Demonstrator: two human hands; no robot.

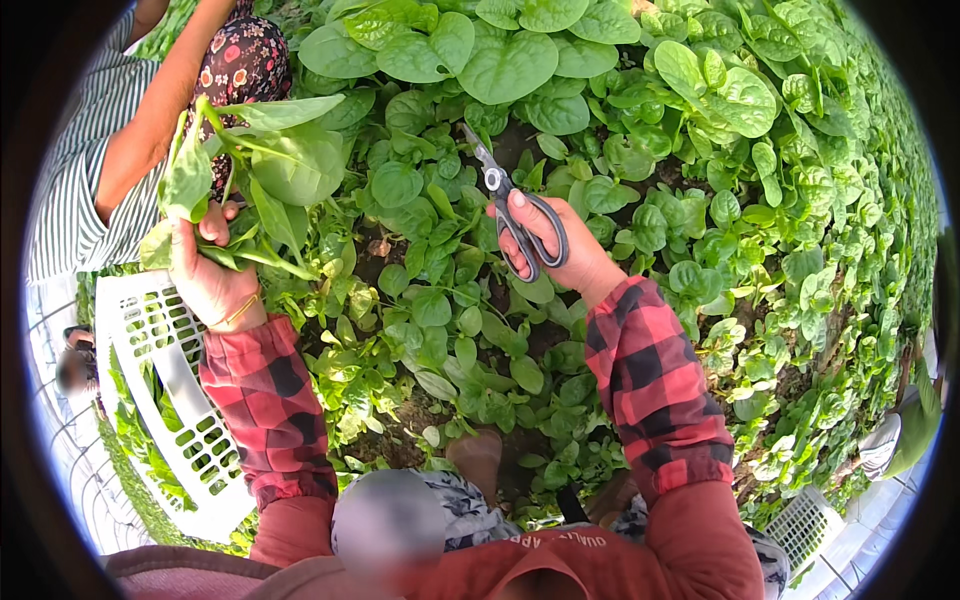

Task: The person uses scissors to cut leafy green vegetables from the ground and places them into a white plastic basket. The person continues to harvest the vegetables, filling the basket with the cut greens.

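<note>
In my left hand (217, 289) is a bunch of cut leafy green shoots (281, 161), held up at the left with stems and broad leaves spreading above the fingers. My right hand (566, 244) grips a pair of scissors (493, 180) with dark grey handles; thumb and fingers are in the loops. The blades point up and away over the leafy plants (431, 307), and their tip lies near some leaves above a patch of dark soil. Whether the blades touch a stem cannot be told. Both forearms wear red and black checked sleeve covers.
A white plastic crate (187, 390) with slotted walls and greens inside stands beside my left forearm. Close at the upper left is another person's arm (150, 127). Taller large-leaved plants (510, 64) grow ahead. At the lower right are a second white crate (802, 529) and another person (900, 435).
</note>
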